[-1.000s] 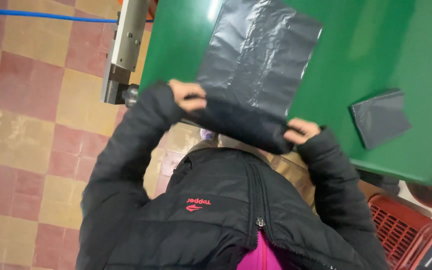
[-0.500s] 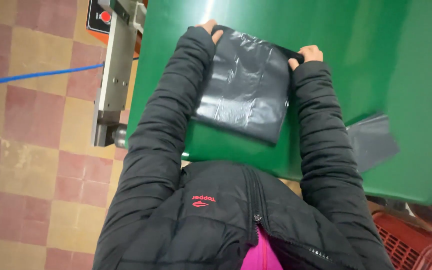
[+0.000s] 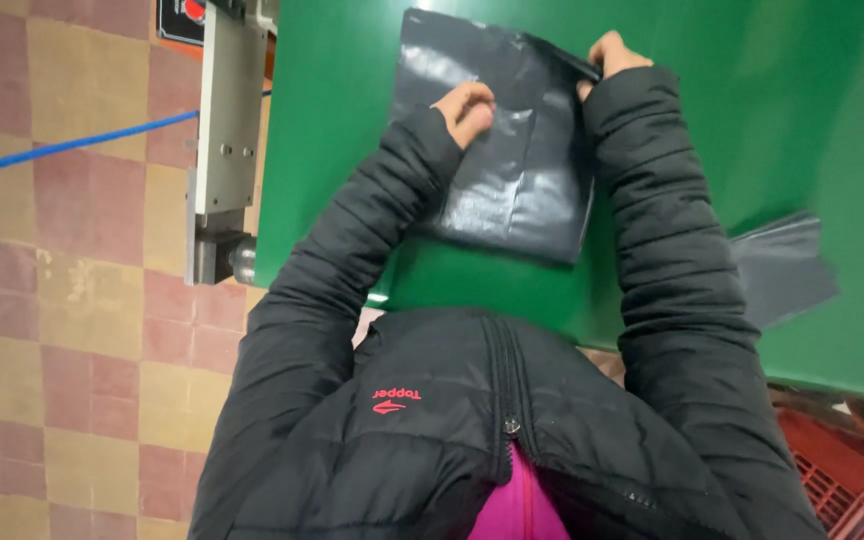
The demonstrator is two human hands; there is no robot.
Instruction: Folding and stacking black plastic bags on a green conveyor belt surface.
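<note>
Left hand (image 3: 467, 105) moved onto dark bag (image 3: 512, 170), flat, right hand (image 3: 612, 55) grip pinching its corner

Green table (image 3: 812, 120) fills upper right, smooth top, soft glare near far edge. Grey metal machine housing (image 3: 224, 130) against table's left edge. Floor (image 3: 62, 330): worn checkered tiles, dull red and yellow. Blue cable (image 3: 72, 145) across floor. Red plastic crate (image 3: 832, 470) below table's near right corner.

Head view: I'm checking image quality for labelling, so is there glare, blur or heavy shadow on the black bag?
Head view: sharp overall; soft glare streaks on the wrinkled black plastic bag below the left hand; a bright reflection on the green table at its top edge; right hand clearly lit, no heavy shadow.
</note>
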